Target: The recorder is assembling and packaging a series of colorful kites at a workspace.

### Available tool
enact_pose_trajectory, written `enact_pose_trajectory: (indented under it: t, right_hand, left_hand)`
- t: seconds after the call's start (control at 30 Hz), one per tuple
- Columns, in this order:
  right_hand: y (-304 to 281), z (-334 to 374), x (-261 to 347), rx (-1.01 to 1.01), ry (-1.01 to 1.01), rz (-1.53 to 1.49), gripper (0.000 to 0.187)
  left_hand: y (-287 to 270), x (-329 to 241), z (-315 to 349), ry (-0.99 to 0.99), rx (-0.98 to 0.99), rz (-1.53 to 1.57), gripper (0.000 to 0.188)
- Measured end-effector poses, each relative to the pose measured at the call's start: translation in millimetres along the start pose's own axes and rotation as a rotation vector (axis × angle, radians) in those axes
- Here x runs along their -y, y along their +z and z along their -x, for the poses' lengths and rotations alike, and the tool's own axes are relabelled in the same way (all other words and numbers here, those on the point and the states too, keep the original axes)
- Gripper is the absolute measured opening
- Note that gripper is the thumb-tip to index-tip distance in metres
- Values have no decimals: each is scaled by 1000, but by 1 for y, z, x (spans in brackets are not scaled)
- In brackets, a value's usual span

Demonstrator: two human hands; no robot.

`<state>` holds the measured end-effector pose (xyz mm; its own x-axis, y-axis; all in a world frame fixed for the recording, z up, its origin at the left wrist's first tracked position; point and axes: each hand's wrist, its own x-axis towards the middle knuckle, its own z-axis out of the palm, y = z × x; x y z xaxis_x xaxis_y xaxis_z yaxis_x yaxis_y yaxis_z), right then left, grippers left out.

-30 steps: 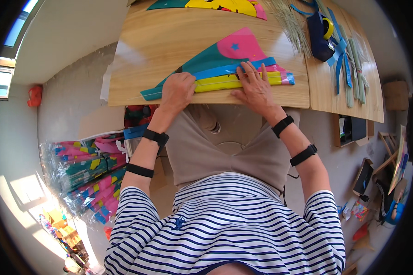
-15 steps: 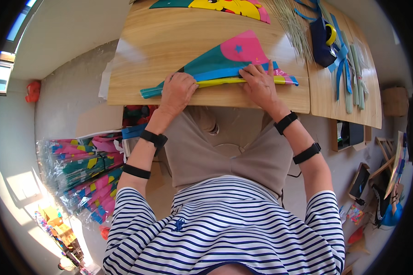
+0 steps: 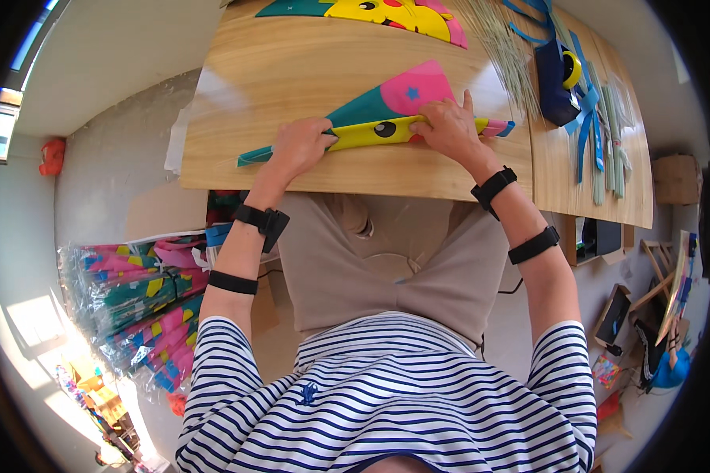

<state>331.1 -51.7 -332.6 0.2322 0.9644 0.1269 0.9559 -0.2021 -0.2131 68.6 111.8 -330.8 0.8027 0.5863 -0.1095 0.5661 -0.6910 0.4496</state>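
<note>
A brightly printed kite (image 3: 415,88), pink, teal and yellow with a small blue star, lies partly rolled on the wooden table before me. Its rolled near edge (image 3: 363,136) shows yellow with a black eye, and the rest spreads flat toward a pink far corner. My left hand (image 3: 298,146) grips the roll left of the eye, fingers curled over it. To the right of the eye, my right hand (image 3: 450,132) pinches the same roll, with one finger raised. Both palms and the roll's underside are hidden.
Another printed kite (image 3: 394,17) lies at the table's far edge. Thin pale sticks (image 3: 501,59), a dark blue tape dispenser (image 3: 556,91) and blue strips (image 3: 582,138) are on the right. Plastic-wrapped colourful bundles (image 3: 146,292) sit low at left.
The roll has turned: its blue band is out of sight and the yellow part with the eye now shows. Both hands still grip it, the left a little farther right.
</note>
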Motion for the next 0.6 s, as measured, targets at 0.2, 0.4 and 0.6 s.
enact_pose_trajectory:
  t: [0.2, 0.4, 0.6]
  right_hand:
    - [8, -10, 0, 73, 33, 89, 31]
    - [3, -23, 1, 210, 71, 91, 33]
    - [1, -30, 4, 263, 88, 87, 36]
  left_hand:
    - [-3, 6, -16, -51, 84, -38, 23]
    - [-3, 0, -19, -76, 86, -96, 22]
    - [0, -1, -12, -43, -61, -191, 26]
